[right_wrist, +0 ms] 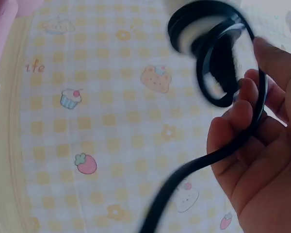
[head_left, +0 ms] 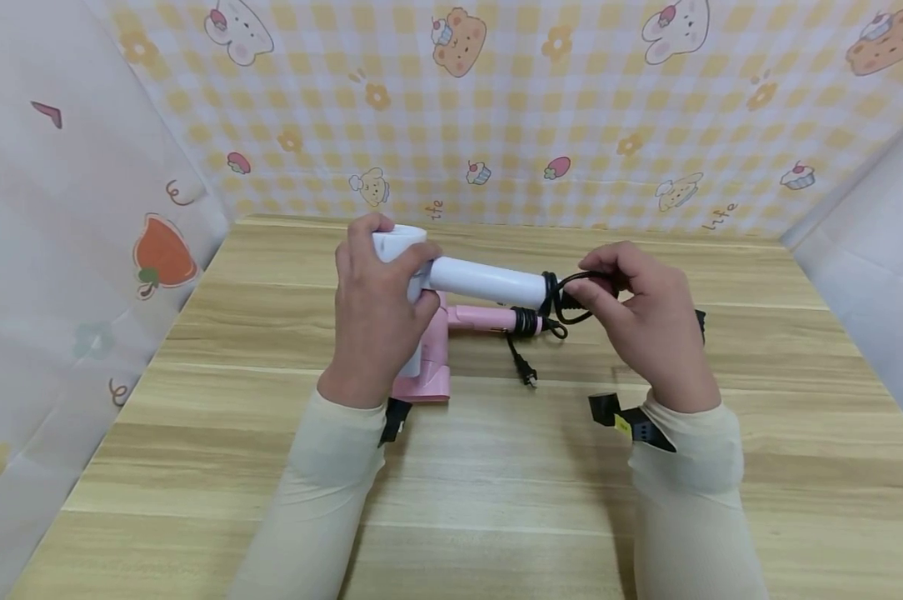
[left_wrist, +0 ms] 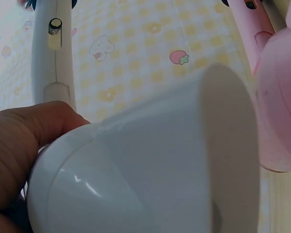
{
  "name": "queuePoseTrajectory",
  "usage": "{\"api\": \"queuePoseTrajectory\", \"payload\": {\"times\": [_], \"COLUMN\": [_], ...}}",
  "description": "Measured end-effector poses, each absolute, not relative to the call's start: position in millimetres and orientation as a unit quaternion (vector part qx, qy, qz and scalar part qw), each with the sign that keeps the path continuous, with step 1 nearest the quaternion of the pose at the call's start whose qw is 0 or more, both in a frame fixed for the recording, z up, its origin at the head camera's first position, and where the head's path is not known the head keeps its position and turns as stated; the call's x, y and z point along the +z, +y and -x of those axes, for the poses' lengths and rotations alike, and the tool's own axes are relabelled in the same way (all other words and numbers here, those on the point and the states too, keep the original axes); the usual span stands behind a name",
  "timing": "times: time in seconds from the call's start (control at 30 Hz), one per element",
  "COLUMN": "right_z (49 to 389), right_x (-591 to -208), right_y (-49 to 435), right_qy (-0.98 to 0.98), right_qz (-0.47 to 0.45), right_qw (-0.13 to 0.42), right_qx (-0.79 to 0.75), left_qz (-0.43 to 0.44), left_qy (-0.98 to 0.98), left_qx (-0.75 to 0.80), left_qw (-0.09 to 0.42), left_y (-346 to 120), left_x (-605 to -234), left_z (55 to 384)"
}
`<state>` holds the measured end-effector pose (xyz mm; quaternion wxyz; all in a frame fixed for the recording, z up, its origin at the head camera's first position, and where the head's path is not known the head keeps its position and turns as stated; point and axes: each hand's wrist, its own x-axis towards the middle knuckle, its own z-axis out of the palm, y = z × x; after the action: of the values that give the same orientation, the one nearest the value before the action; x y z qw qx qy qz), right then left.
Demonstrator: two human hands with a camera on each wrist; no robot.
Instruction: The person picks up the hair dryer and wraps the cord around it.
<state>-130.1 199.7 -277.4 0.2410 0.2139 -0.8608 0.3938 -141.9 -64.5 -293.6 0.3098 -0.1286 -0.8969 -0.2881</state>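
A white hair dryer (head_left: 489, 282) is held up above the table, its handle pointing right. My left hand (head_left: 376, 321) grips it around the head, thumb and fingers spread over the barrel. Black cord (head_left: 550, 293) loops around the handle's end. With thumb and fingertips, my right hand (head_left: 654, 321) pinches this cord just right of the handle; a length of it hangs down from the fingers in the right wrist view. Below and partly behind the white dryer lies a pink hair dryer (head_left: 436, 354), its black cord (head_left: 525, 322) wrapped around the handle.
The pink dryer's plug (head_left: 526, 372) lies on the wooden table (head_left: 496, 517) in front of its handle. A checked cloth (head_left: 511, 117) with cartoon prints hangs behind the table, and a white printed cloth (head_left: 69, 250) covers the left side.
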Motion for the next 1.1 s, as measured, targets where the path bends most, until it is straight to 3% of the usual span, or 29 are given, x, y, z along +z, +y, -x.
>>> {"api": "queuePoseTrajectory", "payload": {"times": [0.53, 1.1], "right_z": [132.5, 137.2], "right_x": [-279.7, -284.2], "right_y": [204.3, 211.0], "right_qy": [-0.836, -0.857], "right_qz": [-0.207, -0.18], "right_qw": [0.209, 0.098], "right_qx": [0.464, 0.473], "left_qz": [0.196, 0.218], "left_qy": [-0.875, -0.853], "left_qx": [-0.293, -0.328], "left_qw": [0.331, 0.343], "left_y": [-65.0, -67.7], "left_x": [-288.6, -286.5], "left_z": [140.2, 139.7]}}
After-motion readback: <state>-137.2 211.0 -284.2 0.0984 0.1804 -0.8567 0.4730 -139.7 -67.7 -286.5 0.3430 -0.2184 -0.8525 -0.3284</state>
